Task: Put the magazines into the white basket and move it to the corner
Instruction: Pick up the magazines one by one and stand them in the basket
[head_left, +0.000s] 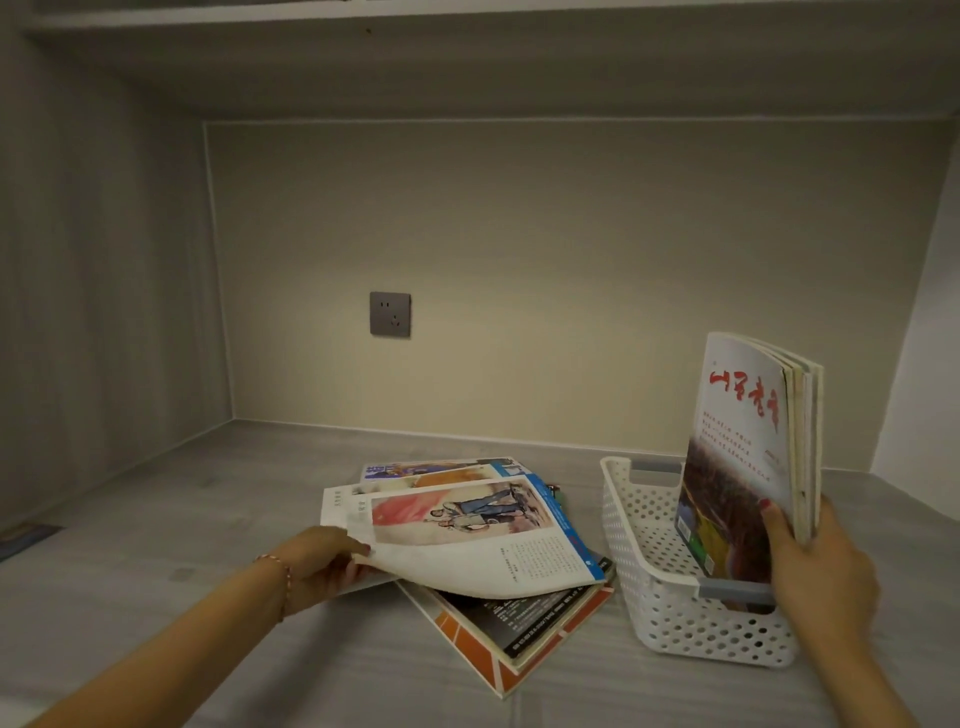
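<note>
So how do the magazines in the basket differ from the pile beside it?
The magazines in the right hand stand upright as a neat bundle inside the white basket; the pile lies flat and fanned out on the grey surface. The bundle's covers are closed, while the left hand lifts the pile's top cover, which curls. Both are glossy printed magazines.

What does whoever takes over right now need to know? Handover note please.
Left hand: lifting the top magazine off the loose pile on the shelf.
Right hand: gripping a bundle of magazines standing upright in the white basket.
Done: that bundle is in the basket.
Left: load the pile, then move the basket to the corner.
</note>
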